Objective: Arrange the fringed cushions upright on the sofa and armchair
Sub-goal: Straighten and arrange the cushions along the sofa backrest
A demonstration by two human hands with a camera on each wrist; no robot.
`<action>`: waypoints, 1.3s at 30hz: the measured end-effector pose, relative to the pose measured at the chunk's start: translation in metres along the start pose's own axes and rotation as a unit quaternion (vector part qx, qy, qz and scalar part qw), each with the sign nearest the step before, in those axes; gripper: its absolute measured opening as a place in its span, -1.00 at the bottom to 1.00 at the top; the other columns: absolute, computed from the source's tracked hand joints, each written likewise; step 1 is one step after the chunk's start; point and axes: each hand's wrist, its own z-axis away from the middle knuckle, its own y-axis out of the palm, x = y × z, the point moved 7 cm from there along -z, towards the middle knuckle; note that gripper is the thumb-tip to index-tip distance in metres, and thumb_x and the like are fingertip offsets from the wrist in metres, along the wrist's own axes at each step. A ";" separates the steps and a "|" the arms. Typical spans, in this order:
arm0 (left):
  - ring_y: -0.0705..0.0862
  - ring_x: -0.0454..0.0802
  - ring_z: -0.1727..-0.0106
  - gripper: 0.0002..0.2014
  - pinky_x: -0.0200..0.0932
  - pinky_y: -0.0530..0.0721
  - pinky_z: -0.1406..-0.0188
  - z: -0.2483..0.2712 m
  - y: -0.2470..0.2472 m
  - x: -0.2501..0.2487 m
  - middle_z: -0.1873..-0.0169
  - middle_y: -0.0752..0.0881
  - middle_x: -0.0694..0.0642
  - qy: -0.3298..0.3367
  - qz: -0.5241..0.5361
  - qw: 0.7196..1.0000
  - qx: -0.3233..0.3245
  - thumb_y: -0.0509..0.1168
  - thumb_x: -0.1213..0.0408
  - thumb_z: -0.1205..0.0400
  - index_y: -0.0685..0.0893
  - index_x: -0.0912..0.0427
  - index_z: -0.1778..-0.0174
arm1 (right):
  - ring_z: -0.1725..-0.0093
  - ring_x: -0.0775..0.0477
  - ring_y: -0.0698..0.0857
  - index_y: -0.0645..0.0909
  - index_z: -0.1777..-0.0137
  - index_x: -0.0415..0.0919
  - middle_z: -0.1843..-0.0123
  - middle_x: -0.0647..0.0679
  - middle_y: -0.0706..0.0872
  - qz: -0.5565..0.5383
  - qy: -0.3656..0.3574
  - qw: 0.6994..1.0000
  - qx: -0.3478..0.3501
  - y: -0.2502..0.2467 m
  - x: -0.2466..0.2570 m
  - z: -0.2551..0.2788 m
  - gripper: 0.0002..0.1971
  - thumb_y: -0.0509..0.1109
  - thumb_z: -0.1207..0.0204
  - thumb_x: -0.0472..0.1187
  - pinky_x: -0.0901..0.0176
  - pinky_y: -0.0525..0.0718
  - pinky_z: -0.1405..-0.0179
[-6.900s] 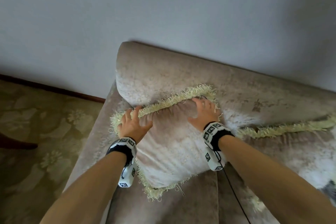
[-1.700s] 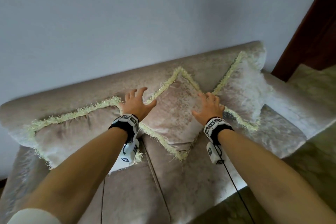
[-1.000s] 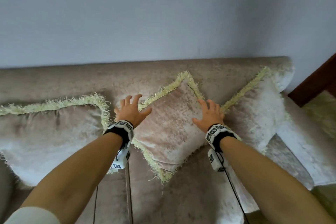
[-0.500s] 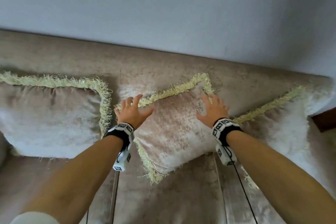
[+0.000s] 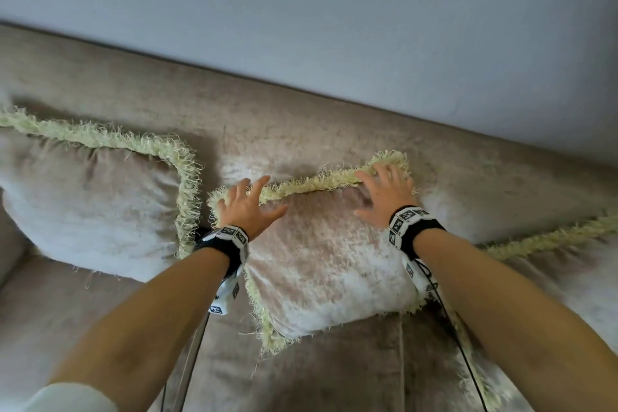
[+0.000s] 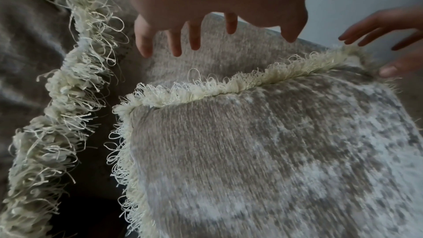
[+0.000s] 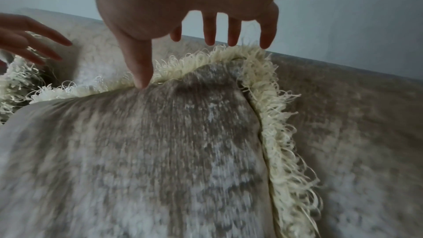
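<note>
Three beige velvet cushions with pale yellow fringe lean against the sofa backrest [image 5: 301,110]. The middle cushion [image 5: 327,257] stands slightly tilted, its top edge rising to the right. My left hand [image 5: 247,207] lies with spread, straight fingers at its top left corner. My right hand [image 5: 384,197] is spread over the top right corner. In the right wrist view the thumb [image 7: 139,71] touches the top fringe [image 7: 206,61]. In the left wrist view the left fingers [image 6: 176,42] reach past the cushion's fringe [image 6: 206,90] toward the backrest. Neither hand grips anything.
The left cushion [image 5: 90,204] stands close beside the middle one, their fringes nearly touching. The right cushion [image 5: 568,264] lies partly out of view at the right edge. The sofa seat [image 5: 334,368] runs below and a pale wall [image 5: 334,10] rises behind.
Both hands have slid up from the cushion's face to its top corners. The middle cushion has turned from a diamond stance to a squarer one. My view has swung left along the sofa.
</note>
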 end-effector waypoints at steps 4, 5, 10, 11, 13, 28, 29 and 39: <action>0.18 0.22 -0.65 -0.11 0.48 0.18 -0.53 -0.021 0.013 0.001 -0.65 0.19 0.11 -0.008 0.016 0.999 0.029 0.13 -0.59 -0.36 0.09 -0.37 -0.60 | -0.69 -0.36 -0.08 0.00 -0.67 0.26 -0.74 -0.05 -0.06 0.013 -0.027 1.000 0.001 -0.003 0.013 -0.025 -0.09 0.40 -0.41 0.35 -0.56 -0.02 -0.53; 0.19 0.23 -0.65 -0.10 0.50 0.17 -0.53 -0.025 0.016 0.001 -0.65 0.20 0.12 -0.010 0.016 0.999 0.037 0.13 -0.60 -0.35 0.08 -0.38 -0.60 | -0.69 -0.36 -0.04 0.00 -0.67 0.27 -0.74 -0.05 -0.03 0.008 -0.031 0.999 0.005 -0.003 0.017 -0.030 -0.09 0.41 -0.40 0.36 -0.57 0.02 -0.52; 0.19 0.31 -0.65 -0.13 0.57 0.14 -0.51 -0.036 0.029 0.004 -0.63 0.25 0.17 -0.021 0.011 0.997 0.079 0.19 -0.58 -0.35 0.09 -0.44 -0.57 | -0.66 -0.39 0.06 0.07 -0.65 0.27 -0.71 -0.09 0.07 0.000 -0.027 0.998 0.049 0.014 0.019 -0.046 -0.10 0.40 -0.38 0.39 -0.57 0.15 -0.51; 0.19 0.31 -0.64 -0.15 0.60 0.14 -0.49 -0.038 0.031 0.006 -0.62 0.25 0.17 -0.021 0.017 0.996 0.083 0.21 -0.57 -0.35 0.11 -0.46 -0.54 | -0.66 -0.40 0.06 0.08 -0.65 0.27 -0.71 -0.10 0.09 0.004 -0.026 0.998 0.059 0.018 0.018 -0.047 -0.11 0.39 -0.38 0.40 -0.57 0.12 -0.51; 0.15 0.34 -0.65 -0.17 0.64 0.11 -0.47 -0.040 0.036 0.011 -0.64 0.21 0.18 -0.027 0.024 0.995 0.096 0.24 -0.55 -0.35 0.13 -0.48 -0.53 | -0.66 -0.40 0.08 0.08 -0.65 0.26 -0.70 -0.12 0.14 0.022 -0.029 0.997 0.071 0.024 0.015 -0.049 -0.11 0.35 -0.38 0.45 -0.56 0.11 -0.51; -0.04 0.40 -0.68 0.14 0.64 0.02 -0.49 -0.026 0.080 0.018 -0.68 0.10 0.26 -0.014 -0.087 0.972 0.216 0.32 -0.59 -0.21 0.05 -0.26 -0.67 | -0.68 -0.33 0.08 0.12 -0.68 0.09 -0.72 -0.16 0.14 0.035 0.001 0.985 0.169 0.068 0.001 -0.042 0.01 0.30 -0.30 0.56 -0.44 0.07 -0.60; 0.01 0.38 -0.68 0.13 0.63 0.05 -0.49 -0.024 0.081 0.015 -0.67 0.15 0.26 -0.010 -0.098 0.971 0.216 0.30 -0.60 -0.20 0.07 -0.25 -0.66 | -0.69 -0.32 0.08 0.13 -0.68 0.07 -0.71 -0.17 0.16 0.035 0.006 0.985 0.169 0.072 -0.001 -0.039 0.00 0.29 -0.31 0.55 -0.43 0.07 -0.61; 0.49 0.25 -0.45 0.23 0.39 0.37 -0.44 -0.021 0.088 -0.010 -0.34 0.62 0.20 0.043 -0.155 0.971 0.176 0.02 -0.78 -0.04 0.25 -0.13 -0.60 | -0.53 -0.26 0.46 0.19 -0.66 0.01 -0.60 -0.13 0.43 -0.023 0.032 0.987 0.159 0.092 -0.024 -0.015 0.00 0.29 -0.33 0.55 -0.31 0.39 -0.50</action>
